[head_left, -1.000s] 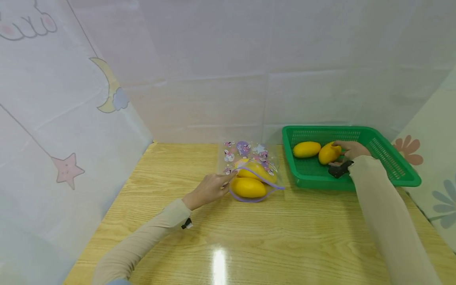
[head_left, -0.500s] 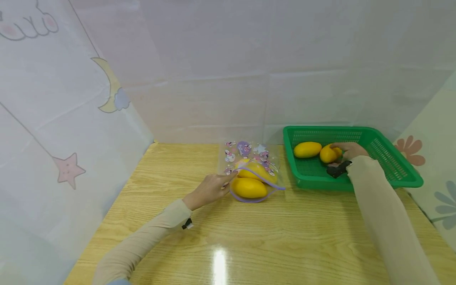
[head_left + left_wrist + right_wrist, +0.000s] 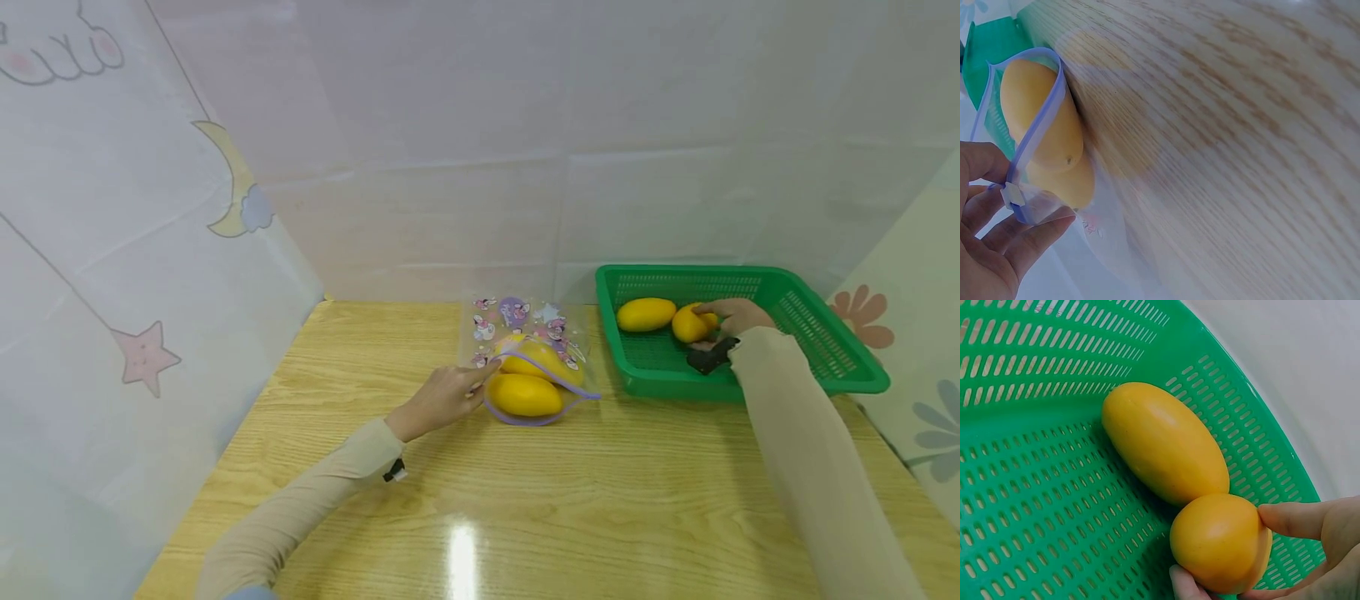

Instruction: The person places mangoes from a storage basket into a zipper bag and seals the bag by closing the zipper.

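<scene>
A clear zip bag point(image 3: 512, 312) with a purple rim and cartoon prints lies mouth toward me. Inside it are yellow mangoes point(image 3: 527, 395). My left hand point(image 3: 442, 395) pinches the left end of its mouth; in the left wrist view the thumb and fingers hold the purple strip by a white slider point(image 3: 1012, 195). My right hand point(image 3: 738, 319) is in the green basket point(image 3: 637, 385), gripping a mango point(image 3: 1219, 544) with the thumb on one side and fingertips on the other. Another mango point(image 3: 1163, 442) lies against it, along the basket wall.
The wooden table point(image 3: 420, 517) carries the bag in the middle and the basket at the right back. A pale sheet point(image 3: 420, 208) stands right behind both. Printed sheets rise at the left and right sides.
The mango in my right hand has turned so its end points more toward me, and the hand has shifted slightly left. My left hand and the bag stay put.
</scene>
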Demonstrator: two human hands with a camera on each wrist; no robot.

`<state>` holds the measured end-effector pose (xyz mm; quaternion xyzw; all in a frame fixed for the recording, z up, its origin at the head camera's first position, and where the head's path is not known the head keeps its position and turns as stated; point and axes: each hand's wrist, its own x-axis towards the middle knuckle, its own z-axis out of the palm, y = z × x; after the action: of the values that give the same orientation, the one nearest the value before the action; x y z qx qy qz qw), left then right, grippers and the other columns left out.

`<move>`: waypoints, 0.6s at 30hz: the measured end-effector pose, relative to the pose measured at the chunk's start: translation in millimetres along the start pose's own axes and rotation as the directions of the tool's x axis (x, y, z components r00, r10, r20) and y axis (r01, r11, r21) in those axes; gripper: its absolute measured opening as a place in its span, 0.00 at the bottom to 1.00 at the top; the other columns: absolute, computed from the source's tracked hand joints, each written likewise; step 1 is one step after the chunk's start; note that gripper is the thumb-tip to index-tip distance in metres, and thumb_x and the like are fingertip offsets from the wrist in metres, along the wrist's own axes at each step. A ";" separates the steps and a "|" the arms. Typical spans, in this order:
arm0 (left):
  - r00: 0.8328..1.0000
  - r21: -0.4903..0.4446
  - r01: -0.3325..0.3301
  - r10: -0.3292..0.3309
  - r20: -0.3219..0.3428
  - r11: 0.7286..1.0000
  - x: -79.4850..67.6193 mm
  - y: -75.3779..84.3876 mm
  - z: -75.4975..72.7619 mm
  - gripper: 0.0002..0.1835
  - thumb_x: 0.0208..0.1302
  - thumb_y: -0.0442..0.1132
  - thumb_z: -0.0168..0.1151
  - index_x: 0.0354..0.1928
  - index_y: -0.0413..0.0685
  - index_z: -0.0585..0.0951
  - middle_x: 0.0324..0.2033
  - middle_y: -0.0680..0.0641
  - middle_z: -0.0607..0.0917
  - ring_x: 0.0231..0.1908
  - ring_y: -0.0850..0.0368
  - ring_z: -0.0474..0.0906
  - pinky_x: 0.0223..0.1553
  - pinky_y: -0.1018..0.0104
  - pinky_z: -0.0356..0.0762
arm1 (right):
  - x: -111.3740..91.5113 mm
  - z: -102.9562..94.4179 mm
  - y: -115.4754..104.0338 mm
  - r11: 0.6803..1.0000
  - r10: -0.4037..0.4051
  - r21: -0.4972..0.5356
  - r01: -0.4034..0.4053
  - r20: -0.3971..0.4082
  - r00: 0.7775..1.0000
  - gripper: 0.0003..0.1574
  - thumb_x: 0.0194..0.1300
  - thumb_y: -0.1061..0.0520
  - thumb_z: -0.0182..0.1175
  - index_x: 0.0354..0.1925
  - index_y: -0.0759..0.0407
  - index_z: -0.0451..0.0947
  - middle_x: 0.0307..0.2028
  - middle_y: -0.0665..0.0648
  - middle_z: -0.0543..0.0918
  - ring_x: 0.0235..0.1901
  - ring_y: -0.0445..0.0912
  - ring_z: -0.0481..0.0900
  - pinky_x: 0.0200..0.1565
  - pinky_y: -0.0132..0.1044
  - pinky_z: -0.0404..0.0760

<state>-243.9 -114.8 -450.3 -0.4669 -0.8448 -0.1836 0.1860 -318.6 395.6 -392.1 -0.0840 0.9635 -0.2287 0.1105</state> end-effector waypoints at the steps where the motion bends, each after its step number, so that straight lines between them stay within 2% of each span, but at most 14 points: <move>1: 1.000 0.001 0.000 0.000 0.001 1.000 0.0 0.1 0.0 0.28 0.58 0.25 0.65 0.63 0.33 0.75 0.12 0.59 0.64 0.13 0.71 0.47 0.15 0.79 0.50 | 0.0 0.0 0.2 1.000 0.008 0.006 -0.008 0.000 1.000 0.37 0.63 0.79 0.38 0.70 0.71 0.60 0.66 0.85 0.51 0.63 0.80 0.49 0.51 0.66 0.70; 3: 1.000 0.005 -0.003 0.003 0.000 1.000 0.0 0.5 -0.5 0.28 0.58 0.25 0.65 0.63 0.33 0.75 0.12 0.58 0.64 0.13 0.70 0.47 0.15 0.79 0.49 | -0.9 0.1 -1.1 1.000 0.019 0.017 -0.019 -0.001 1.000 0.36 0.64 0.79 0.38 0.70 0.71 0.59 0.66 0.85 0.51 0.63 0.80 0.49 0.43 0.57 0.74; 5: 1.000 0.010 -0.007 0.007 -0.001 1.000 0.0 1.0 -1.0 0.28 0.58 0.25 0.65 0.63 0.33 0.75 0.12 0.58 0.65 0.13 0.70 0.47 0.15 0.79 0.49 | -1.6 0.2 -2.2 0.999 0.029 0.044 -0.029 -0.001 1.000 0.37 0.63 0.79 0.38 0.71 0.71 0.59 0.66 0.85 0.50 0.64 0.80 0.48 0.35 0.48 0.73; 8: 1.000 0.015 -0.011 0.011 0.002 1.000 -0.4 0.9 -1.0 0.28 0.58 0.25 0.65 0.63 0.33 0.75 0.12 0.58 0.65 0.13 0.70 0.47 0.15 0.79 0.50 | -2.2 -0.4 -4.1 0.998 0.028 0.054 -0.027 -0.007 1.000 0.40 0.60 0.80 0.39 0.71 0.71 0.57 0.66 0.85 0.50 0.64 0.80 0.47 0.29 0.42 0.70; 12: 1.000 0.005 -0.005 0.005 0.007 1.000 -0.5 1.0 -1.4 0.28 0.58 0.25 0.65 0.63 0.33 0.75 0.12 0.58 0.66 0.13 0.70 0.48 0.15 0.79 0.51 | -1.7 -1.9 -4.2 0.998 0.024 0.057 -0.023 -0.021 0.999 0.44 0.55 0.83 0.44 0.71 0.71 0.57 0.66 0.85 0.51 0.62 0.80 0.49 0.27 0.43 0.69; 14: 1.000 0.002 -0.003 0.003 0.008 1.000 -0.5 1.3 -1.9 0.28 0.59 0.25 0.65 0.63 0.33 0.75 0.12 0.58 0.65 0.13 0.70 0.48 0.15 0.79 0.50 | -1.2 -2.6 -3.6 0.998 0.029 0.050 -0.027 -0.026 0.999 0.44 0.55 0.83 0.48 0.71 0.71 0.58 0.66 0.85 0.52 0.62 0.80 0.50 0.30 0.48 0.73; 16: 1.000 0.005 -0.004 0.004 0.006 1.000 -0.4 1.5 -2.2 0.27 0.59 0.25 0.64 0.63 0.33 0.75 0.12 0.58 0.65 0.13 0.70 0.47 0.15 0.79 0.50 | -0.4 -3.5 -3.4 0.998 0.040 0.043 -0.039 -0.025 0.999 0.44 0.57 0.83 0.51 0.71 0.70 0.58 0.66 0.85 0.52 0.62 0.81 0.50 0.38 0.55 0.77; 18: 1.000 0.007 -0.005 0.005 0.006 1.000 -0.3 1.6 -2.1 0.27 0.59 0.25 0.64 0.63 0.33 0.75 0.12 0.58 0.65 0.13 0.70 0.47 0.15 0.79 0.50 | 0.4 -4.3 -3.0 0.997 0.058 0.042 -0.058 -0.018 0.998 0.44 0.57 0.82 0.53 0.71 0.70 0.58 0.66 0.85 0.52 0.62 0.81 0.50 0.43 0.60 0.76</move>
<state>-242.1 -115.2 -448.5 -0.4691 -0.8447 -0.1790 0.1857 -319.8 394.7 -387.0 -0.0515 0.9617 -0.2459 0.1095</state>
